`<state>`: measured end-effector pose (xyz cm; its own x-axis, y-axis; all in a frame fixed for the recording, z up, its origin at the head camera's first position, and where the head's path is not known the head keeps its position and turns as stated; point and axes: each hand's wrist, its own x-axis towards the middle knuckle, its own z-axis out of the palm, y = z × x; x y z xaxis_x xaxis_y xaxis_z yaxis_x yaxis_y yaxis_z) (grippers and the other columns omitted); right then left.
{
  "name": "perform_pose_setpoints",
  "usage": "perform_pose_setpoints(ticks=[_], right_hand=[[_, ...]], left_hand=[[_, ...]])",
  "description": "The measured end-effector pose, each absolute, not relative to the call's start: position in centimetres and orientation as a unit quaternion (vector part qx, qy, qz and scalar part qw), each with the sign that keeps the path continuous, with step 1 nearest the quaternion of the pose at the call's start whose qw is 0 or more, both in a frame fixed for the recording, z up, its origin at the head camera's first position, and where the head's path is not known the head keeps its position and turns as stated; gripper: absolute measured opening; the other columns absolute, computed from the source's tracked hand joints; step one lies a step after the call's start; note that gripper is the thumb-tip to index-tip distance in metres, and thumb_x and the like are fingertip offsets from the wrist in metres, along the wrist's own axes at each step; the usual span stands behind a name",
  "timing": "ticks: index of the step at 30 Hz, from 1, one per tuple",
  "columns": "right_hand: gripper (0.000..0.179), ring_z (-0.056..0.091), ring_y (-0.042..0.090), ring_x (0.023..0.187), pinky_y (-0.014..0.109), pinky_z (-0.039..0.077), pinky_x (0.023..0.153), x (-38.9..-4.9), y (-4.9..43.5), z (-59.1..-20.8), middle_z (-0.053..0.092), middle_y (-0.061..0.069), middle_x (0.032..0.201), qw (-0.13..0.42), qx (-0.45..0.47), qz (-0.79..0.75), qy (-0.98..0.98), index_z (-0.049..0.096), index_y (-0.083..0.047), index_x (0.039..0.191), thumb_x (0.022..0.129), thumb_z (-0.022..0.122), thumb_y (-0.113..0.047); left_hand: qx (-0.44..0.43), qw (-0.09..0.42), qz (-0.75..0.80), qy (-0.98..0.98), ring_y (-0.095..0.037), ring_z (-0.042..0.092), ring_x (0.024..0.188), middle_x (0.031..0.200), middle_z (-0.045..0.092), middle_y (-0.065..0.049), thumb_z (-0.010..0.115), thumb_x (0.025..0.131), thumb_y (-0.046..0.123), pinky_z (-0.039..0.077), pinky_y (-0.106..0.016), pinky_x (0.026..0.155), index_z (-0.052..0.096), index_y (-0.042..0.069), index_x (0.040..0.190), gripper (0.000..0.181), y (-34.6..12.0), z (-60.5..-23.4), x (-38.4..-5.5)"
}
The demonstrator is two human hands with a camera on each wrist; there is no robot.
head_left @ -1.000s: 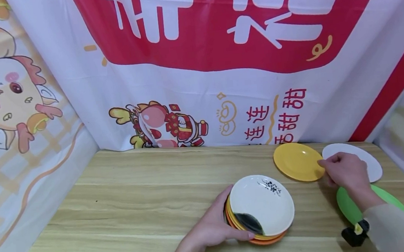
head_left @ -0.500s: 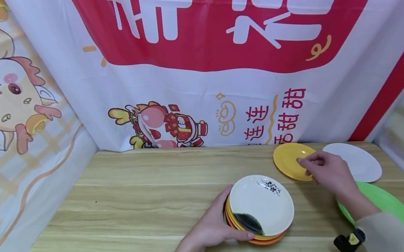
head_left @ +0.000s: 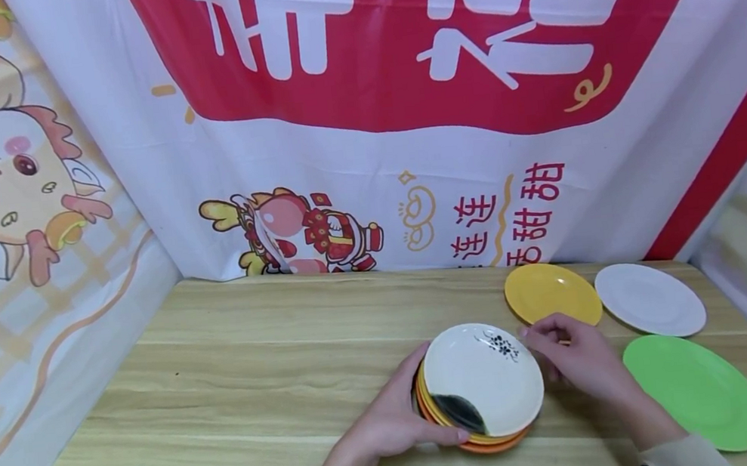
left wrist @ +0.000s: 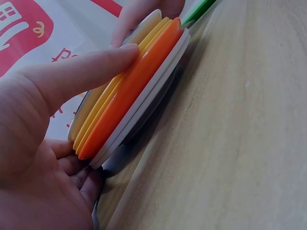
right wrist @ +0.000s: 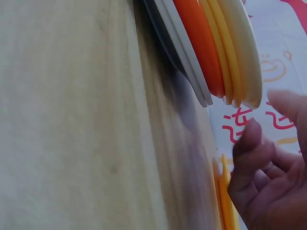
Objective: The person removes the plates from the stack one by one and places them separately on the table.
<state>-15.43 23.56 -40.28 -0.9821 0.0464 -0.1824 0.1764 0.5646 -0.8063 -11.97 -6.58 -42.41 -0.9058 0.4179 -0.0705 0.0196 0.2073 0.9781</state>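
My left hand [head_left: 399, 412] grips a stack of small plates by its left side. The thumb lies over the near edge and the other fingers reach round the far side. On top is a white plate [head_left: 484, 373] with a black leaf patch and a floral print. Below it, the left wrist view shows yellow plates, an orange plate [left wrist: 129, 91], white plates [left wrist: 144, 103] and a dark one at the bottom. My right hand [head_left: 581, 359] is just right of the stack's rim. In the right wrist view its thumb and forefinger are parted, with nothing between them.
A yellow plate [head_left: 551, 294] lies at the back right of the wooden table [head_left: 240, 399]. A white oval plate [head_left: 650, 299] is to its right, and a green plate [head_left: 698, 392] lies nearer the front. A printed cloth [head_left: 338, 153] hangs along the back edge.
My right hand has moved left from beside the white oval plate, across the yellow plate, to the stack's right rim. The left hand and the stack have stayed in place.
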Motion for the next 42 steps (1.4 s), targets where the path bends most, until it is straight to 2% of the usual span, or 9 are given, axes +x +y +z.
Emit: perform_pose_setpoints(ticks=[7,12,17,20,24,31,37,42], right_hand=[[0.054,0.061,0.02,0.065,0.031,0.054,0.056,-14.4,23.6,-40.8,0.063,0.007,0.085,0.103,0.04,-0.473,0.874,0.066,-0.007,0.133,0.101,0.074,-0.048],[0.058,0.063,0.021,0.07,0.032,0.057,0.058,-14.2,23.7,-41.1,0.065,0.009,0.094,0.103,0.032,-0.479,0.871,0.062,-0.005,0.141,0.105,0.068,-0.049],[0.059,0.065,0.022,0.069,0.034,0.06,0.058,-13.9,23.5,-41.0,0.069,0.009,0.095,0.118,0.008,-0.477,0.871,0.061,-0.004,0.147,0.106,0.066,-0.046],[0.055,0.066,0.021,0.067,0.035,0.061,0.058,-13.6,23.2,-41.0,0.07,0.008,0.091,0.133,-0.025,-0.471,0.872,0.064,-0.003,0.144,0.106,0.067,-0.042],[0.043,0.066,0.02,0.065,0.035,0.062,0.058,-13.4,23.1,-41.3,0.069,0.008,0.084,0.144,-0.062,-0.469,0.869,0.071,-0.001,0.131,0.107,0.067,-0.036],[0.03,0.065,0.019,0.059,0.032,0.059,0.053,-12.8,21.8,-41.5,0.07,0.005,0.076,0.111,-0.062,-0.449,0.884,0.075,-0.002,0.114,0.108,0.065,-0.03],[0.024,0.064,0.018,0.059,0.031,0.057,0.053,-12.3,20.7,-41.3,0.069,0.004,0.077,0.1,-0.039,-0.439,0.892,0.076,-0.007,0.11,0.106,0.066,-0.028],[0.024,0.063,0.018,0.059,0.03,0.056,0.052,-12.3,20.4,-41.4,0.069,0.003,0.079,0.093,-0.021,-0.43,0.898,0.076,-0.009,0.115,0.107,0.066,-0.029]], left_hand=[[0.139,0.171,0.607,0.764,-0.032,0.033,0.16,0.17,0.042,-0.007,0.102,0.07,0.017,0.019,-0.062,0.133,0.032,0.018,0.169,0.121,-6.7,-42.4,-12.0],[0.143,0.169,0.605,0.765,-0.032,0.033,0.16,0.171,0.042,-0.006,0.102,0.07,0.017,0.018,-0.063,0.133,0.033,0.019,0.169,0.12,-6.8,-42.5,-12.0],[0.143,0.168,0.598,0.77,-0.033,0.032,0.161,0.171,0.041,-0.006,0.102,0.07,0.019,0.018,-0.064,0.133,0.032,0.02,0.169,0.121,-6.9,-42.4,-11.9],[0.14,0.167,0.597,0.772,-0.033,0.031,0.161,0.172,0.04,-0.007,0.102,0.07,0.02,0.018,-0.064,0.133,0.031,0.018,0.169,0.122,-6.9,-42.4,-11.9],[0.137,0.167,0.596,0.773,-0.034,0.03,0.162,0.173,0.038,-0.008,0.102,0.07,0.02,0.017,-0.065,0.133,0.031,0.017,0.17,0.123,-7.0,-42.3,-11.9],[0.154,0.163,0.599,0.769,-0.033,0.031,0.162,0.172,0.039,-0.01,0.102,0.069,0.018,0.016,-0.061,0.134,0.029,0.014,0.17,0.124,-7.3,-42.6,-11.9],[0.17,0.168,0.603,0.761,-0.033,0.031,0.161,0.172,0.039,-0.01,0.102,0.068,0.015,0.015,-0.062,0.134,0.026,0.013,0.17,0.127,-7.7,-42.5,-11.9],[0.175,0.172,0.602,0.76,-0.032,0.032,0.161,0.171,0.04,-0.008,0.101,0.068,0.015,0.015,-0.061,0.134,0.026,0.015,0.17,0.127,-7.8,-42.5,-11.9]])
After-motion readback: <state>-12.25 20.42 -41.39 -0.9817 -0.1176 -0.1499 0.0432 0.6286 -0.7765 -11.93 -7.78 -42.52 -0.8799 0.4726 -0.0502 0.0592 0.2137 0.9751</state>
